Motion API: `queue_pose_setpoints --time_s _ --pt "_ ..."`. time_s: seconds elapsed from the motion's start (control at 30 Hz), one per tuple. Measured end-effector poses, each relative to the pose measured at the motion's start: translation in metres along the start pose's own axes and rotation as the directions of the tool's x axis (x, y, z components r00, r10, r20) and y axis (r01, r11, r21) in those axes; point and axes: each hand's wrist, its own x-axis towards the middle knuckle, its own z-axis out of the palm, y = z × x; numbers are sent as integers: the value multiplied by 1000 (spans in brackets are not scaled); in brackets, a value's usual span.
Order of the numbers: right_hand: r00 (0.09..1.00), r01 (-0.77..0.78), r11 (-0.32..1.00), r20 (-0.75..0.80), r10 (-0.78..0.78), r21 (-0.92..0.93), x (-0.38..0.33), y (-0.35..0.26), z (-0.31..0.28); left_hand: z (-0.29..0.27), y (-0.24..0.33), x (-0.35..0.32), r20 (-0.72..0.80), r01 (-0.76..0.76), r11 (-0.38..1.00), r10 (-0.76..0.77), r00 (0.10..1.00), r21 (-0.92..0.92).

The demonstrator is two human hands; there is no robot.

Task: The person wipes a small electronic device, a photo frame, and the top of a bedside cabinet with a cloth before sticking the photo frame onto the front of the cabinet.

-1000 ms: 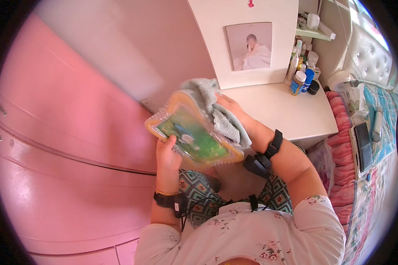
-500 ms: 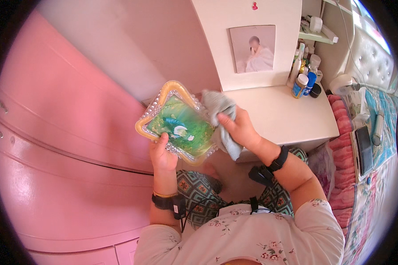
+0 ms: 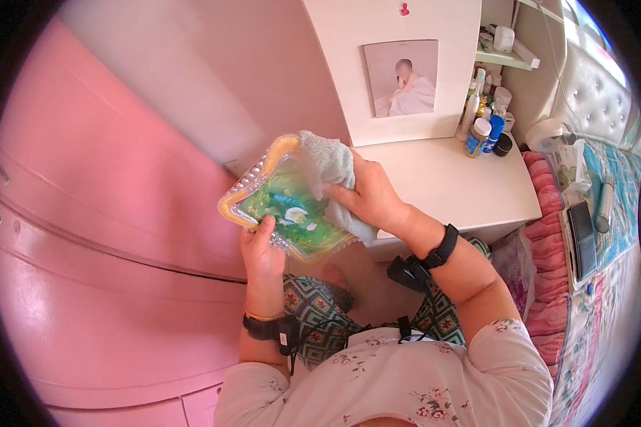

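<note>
A tray [image 3: 283,206] with a green picture base, a clear beaded edge and yellow corners hangs tilted in front of me. Gripping its near left edge is my left hand [image 3: 261,249], thumb on top and the other fingers hidden beneath. My right hand [image 3: 374,193] is closed round a grey-green cloth [image 3: 332,165]. That cloth lies over the tray's far right corner and right side, pressed against the rim. Some of the tray's right part is covered by it.
Pink cabinet doors [image 3: 114,235] fill the left. Ahead stands a cream desk [image 3: 434,178] with bottles and jars [image 3: 479,135] at its back right. A portrait [image 3: 404,78] hangs above it. A bed [image 3: 605,313] on the right holds a dark wallet-like case [image 3: 582,242].
My right hand has moved the cloth left and up, onto the tray's far right corner. The left hand keeps its hold on the near left edge.
</note>
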Motion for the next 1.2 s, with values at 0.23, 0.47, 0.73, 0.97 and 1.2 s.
queue_pose_setpoints --time_s 0.23,0.47,0.73,0.97,1.2 --pt "904 -134 684 -194 381 717 -10 36 -12 -9 4 1 -31 -19 998 20 999 53" --pt "955 242 970 -169 -244 -34 10 -4 -9 -8 -1 -5 90 -36 955 10 996 296" --pt "914 -18 964 -395 -93 -267 5 24 -28 0 5 -4 91 -70 778 16 996 624" --pt "953 160 982 -245 -179 -96 0 4 -51 -4 15 -3 142 -163 569 81 987 806" --pt "978 21 993 -210 4 116 -1 0 -62 -7 12 -1 128 -78 706 -18 992 703"
